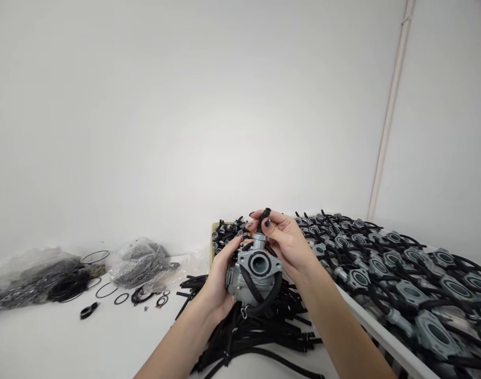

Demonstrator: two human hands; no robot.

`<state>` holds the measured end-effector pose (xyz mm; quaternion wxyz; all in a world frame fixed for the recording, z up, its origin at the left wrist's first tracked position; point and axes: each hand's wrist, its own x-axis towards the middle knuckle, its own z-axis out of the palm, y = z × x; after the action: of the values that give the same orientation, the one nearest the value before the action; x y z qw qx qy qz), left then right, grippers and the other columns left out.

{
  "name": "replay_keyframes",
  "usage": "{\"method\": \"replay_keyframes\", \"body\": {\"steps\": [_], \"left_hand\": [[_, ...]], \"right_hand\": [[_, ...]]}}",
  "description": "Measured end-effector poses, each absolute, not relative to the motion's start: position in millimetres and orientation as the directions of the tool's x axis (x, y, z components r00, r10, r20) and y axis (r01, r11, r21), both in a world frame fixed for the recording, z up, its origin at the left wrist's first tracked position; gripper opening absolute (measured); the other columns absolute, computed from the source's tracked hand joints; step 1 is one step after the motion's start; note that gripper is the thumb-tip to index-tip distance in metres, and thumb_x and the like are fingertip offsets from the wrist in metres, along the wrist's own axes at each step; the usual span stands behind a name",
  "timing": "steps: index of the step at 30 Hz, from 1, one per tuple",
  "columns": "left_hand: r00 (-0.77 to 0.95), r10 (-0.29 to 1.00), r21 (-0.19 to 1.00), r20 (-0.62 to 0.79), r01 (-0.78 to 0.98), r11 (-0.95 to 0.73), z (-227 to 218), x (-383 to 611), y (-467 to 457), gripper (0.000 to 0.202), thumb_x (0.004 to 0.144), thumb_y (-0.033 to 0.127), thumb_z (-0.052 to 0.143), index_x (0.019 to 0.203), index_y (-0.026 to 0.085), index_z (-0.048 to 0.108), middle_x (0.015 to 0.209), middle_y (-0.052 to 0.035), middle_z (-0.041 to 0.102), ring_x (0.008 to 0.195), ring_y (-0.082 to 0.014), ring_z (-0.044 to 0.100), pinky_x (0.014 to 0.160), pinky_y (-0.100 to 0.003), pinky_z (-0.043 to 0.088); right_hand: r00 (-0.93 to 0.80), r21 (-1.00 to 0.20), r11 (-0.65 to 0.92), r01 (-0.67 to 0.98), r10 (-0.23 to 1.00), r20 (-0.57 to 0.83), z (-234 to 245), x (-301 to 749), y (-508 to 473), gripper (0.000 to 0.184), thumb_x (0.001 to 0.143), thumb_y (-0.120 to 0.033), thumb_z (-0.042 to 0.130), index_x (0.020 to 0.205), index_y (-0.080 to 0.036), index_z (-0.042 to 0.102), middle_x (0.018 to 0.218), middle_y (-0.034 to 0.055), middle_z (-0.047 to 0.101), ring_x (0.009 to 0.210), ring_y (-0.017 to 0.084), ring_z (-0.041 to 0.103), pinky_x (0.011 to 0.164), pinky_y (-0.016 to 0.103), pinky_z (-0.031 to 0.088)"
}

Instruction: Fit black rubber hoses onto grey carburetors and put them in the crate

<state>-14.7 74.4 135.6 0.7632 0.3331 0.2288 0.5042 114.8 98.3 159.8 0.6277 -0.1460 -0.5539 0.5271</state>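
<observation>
A grey metal carburetor [246,287] is held up in front of me, its round flanged opening facing me and a black hose looped across its front. My left hand [220,281] is closed around the body from the left side. At the top, my right hand [285,237] pinches a black rubber cap [264,218] that sits upright on the carburetor's neck. Below the carburetor, a pile of black rubber hoses [259,337] lies on the white table. Part of the body is hidden behind my left fingers.
Rows of similar carburetors [412,289] fill a white-edged tray on the right. Behind my hands stands a yellowish bin [214,231] of small black-and-metal parts. Clear plastic bags [139,263] and black rubber rings [106,289] lie on the table at left. A white wall rises behind.
</observation>
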Motion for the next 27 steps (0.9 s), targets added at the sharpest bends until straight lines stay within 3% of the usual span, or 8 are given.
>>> {"method": "replay_keyframes", "body": {"steps": [5,8,14,17,21,27], "left_hand": [[0.433,0.896,0.815,-0.093,-0.484,0.319,136,-18,76,0.049,0.086,0.052,0.048,0.096,0.008,0.067,0.06,-0.0129,0.069,0.048,-0.0275,0.066,0.043,-0.036,0.051],[0.44,0.895,0.815,-0.073,-0.492,0.308,136,-19,76,0.049,0.085,0.053,0.049,0.096,0.008,0.067,0.064,-0.0146,0.07,0.048,-0.0283,0.066,0.043,-0.036,0.051],[0.445,0.893,0.822,-0.072,-0.48,0.305,135,-20,77,0.053,0.085,0.054,0.049,0.105,0.008,0.066,0.065,-0.0137,0.071,0.049,-0.0281,0.067,0.043,-0.035,0.051],[0.431,0.901,0.822,-0.05,-0.494,0.282,135,-19,76,0.052,0.085,0.051,0.051,0.112,0.009,0.064,0.064,-0.0113,0.071,0.048,-0.0262,0.066,0.045,-0.035,0.052],[0.368,0.93,0.812,-0.01,-0.54,0.222,135,-17,75,0.047,0.086,0.042,0.054,0.122,0.012,0.059,0.078,-0.011,0.074,0.045,-0.0234,0.065,0.046,-0.035,0.053],[0.385,0.923,0.772,0.024,-0.594,0.228,133,-18,79,0.039,0.085,0.039,0.058,0.114,0.014,0.065,0.084,-0.0098,0.074,0.052,-0.0219,0.067,0.048,-0.032,0.055]], "right_hand": [[-0.243,-0.754,0.383,-0.534,0.785,0.57,157,115,102,0.024,0.069,-0.038,0.082,0.086,-0.022,0.076,0.079,0.0027,0.076,0.078,0.016,0.07,0.072,0.027,0.055],[-0.266,-0.747,0.378,-0.547,0.767,0.583,156,115,103,0.025,0.073,-0.039,0.079,0.091,-0.023,0.077,0.084,0.0035,0.077,0.082,0.016,0.07,0.076,0.027,0.056],[-0.18,-0.748,0.459,-0.48,0.782,0.596,151,117,109,0.022,0.068,-0.038,0.083,0.082,-0.023,0.077,0.075,0.0036,0.076,0.074,0.017,0.069,0.067,0.027,0.055],[-0.177,-0.76,0.464,-0.454,0.789,0.588,150,120,112,0.025,0.064,-0.04,0.085,0.08,-0.023,0.077,0.072,0.003,0.075,0.074,0.017,0.068,0.064,0.026,0.053],[-0.212,-0.783,0.468,-0.41,0.786,0.581,152,125,113,0.028,0.063,-0.042,0.085,0.079,-0.021,0.076,0.069,0.0025,0.074,0.074,0.016,0.067,0.064,0.026,0.052],[-0.241,-0.79,0.47,-0.393,0.777,0.582,153,129,116,0.024,0.066,-0.041,0.084,0.078,-0.021,0.075,0.069,0.0014,0.073,0.071,0.015,0.066,0.065,0.026,0.05]]}}
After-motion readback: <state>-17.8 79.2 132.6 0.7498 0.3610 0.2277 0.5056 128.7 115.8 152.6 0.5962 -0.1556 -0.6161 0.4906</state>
